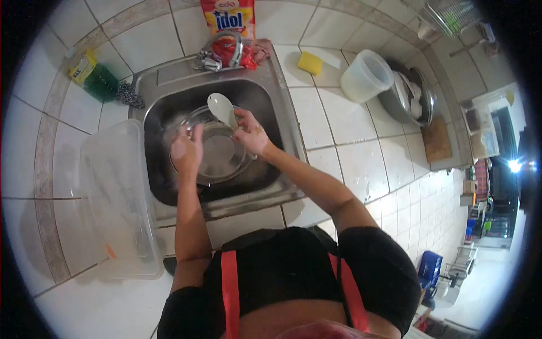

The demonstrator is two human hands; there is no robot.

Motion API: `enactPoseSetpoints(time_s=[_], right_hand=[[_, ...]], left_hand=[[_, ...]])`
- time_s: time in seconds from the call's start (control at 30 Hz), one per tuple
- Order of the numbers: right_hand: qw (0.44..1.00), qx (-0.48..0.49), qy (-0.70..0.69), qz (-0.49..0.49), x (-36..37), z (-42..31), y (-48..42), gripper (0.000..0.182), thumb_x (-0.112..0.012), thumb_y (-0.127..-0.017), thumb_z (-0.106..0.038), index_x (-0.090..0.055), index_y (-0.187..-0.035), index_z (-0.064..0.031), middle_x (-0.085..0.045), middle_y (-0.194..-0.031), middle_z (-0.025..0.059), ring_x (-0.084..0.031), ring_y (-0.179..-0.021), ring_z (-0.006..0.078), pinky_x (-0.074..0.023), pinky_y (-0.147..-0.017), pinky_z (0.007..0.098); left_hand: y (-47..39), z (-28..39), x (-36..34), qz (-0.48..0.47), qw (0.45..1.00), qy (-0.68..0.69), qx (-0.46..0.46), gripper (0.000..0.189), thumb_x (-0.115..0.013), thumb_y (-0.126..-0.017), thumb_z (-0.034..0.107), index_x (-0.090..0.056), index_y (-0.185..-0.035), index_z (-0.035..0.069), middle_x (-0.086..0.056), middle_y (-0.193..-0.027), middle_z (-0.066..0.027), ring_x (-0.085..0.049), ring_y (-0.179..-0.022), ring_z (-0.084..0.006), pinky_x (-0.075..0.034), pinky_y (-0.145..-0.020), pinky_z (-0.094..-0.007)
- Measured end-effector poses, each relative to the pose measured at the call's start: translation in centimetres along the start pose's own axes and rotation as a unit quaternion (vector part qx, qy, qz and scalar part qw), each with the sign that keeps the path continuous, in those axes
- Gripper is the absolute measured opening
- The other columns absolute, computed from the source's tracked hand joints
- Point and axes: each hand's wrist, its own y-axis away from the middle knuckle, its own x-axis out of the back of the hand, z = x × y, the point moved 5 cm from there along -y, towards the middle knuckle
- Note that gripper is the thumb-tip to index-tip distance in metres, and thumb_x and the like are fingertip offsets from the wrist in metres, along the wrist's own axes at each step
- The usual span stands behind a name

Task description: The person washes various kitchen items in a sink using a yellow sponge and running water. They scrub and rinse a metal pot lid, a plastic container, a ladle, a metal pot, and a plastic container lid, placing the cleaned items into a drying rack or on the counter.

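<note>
My right hand [253,133] grips a white serving spoon [221,110] by its handle, with the bowl of the spoon pointing up and away. Beneath it, a round clear bowl [217,154] sits in the stainless steel sink [271,188]. Over the left side of that bowl is my left hand [186,148], slightly blurred. Its thumb stands apart from its fingers, and I see nothing held there. Whether it touches the bowl's rim is unclear. At the back of the sink, a chrome faucet [237,48] arches in front of a red detergent packet [228,19].
Left of the sink lie a clear plastic tub [120,203], a bottle of green liquid [97,80] and a metal scourer [130,95]. To the right are a yellow sponge [310,63], a translucent bucket [360,80], a basin of dishes [394,106] and a wooden board [437,140].
</note>
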Motion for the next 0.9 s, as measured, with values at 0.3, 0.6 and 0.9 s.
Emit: enactPoseSetpoints(time_s=[0.3,0.6,0.9], right_hand=[[0.981,0.140,0.115,-0.067,0.1,-3.0,1.0,0.036,-0.057,-0.082,-0.011,-0.048,-0.116,-0.0038,-0.061,-0.094,0.0120,-0.064,-0.080,0.0186,-0.0498,-0.073,0.0311],[0.775,0.140,0.582,0.204,20.0,-1.8,-12.9,0.068,-0.063,-0.075,-0.035,-0.037,-0.132,-0.0121,-0.042,-0.128,0.0222,-0.041,-0.117,0.0358,-0.0315,-0.101,0.0437],[0.815,-0.090,0.572,0.015,26.4,1.6,-18.0,0.075,-0.063,-0.073,-0.047,-0.029,-0.138,-0.0325,-0.032,-0.140,0.0166,-0.033,-0.129,0.0326,-0.0254,-0.104,0.0511]], left_hand=[[1.5,2.5,-8.0,-0.203,0.797,0.547,0.152,0.023,-0.051,-0.091,0.024,-0.061,-0.098,0.004,-0.063,-0.088,-0.0059,-0.059,-0.079,-0.0125,-0.048,-0.064,-0.0288],[0.4,2.5,-8.5,-0.233,0.829,0.492,0.127,0.019,-0.049,-0.090,0.023,-0.049,-0.095,0.004,-0.056,-0.075,-0.0034,-0.055,-0.064,-0.0124,-0.046,-0.053,-0.0276],[0.5,3.6,-7.3,-0.293,0.861,0.410,0.072,0.040,-0.045,-0.086,0.008,-0.037,-0.125,0.004,-0.061,-0.086,-0.0072,-0.051,-0.058,-0.0093,-0.042,-0.046,-0.0249]])
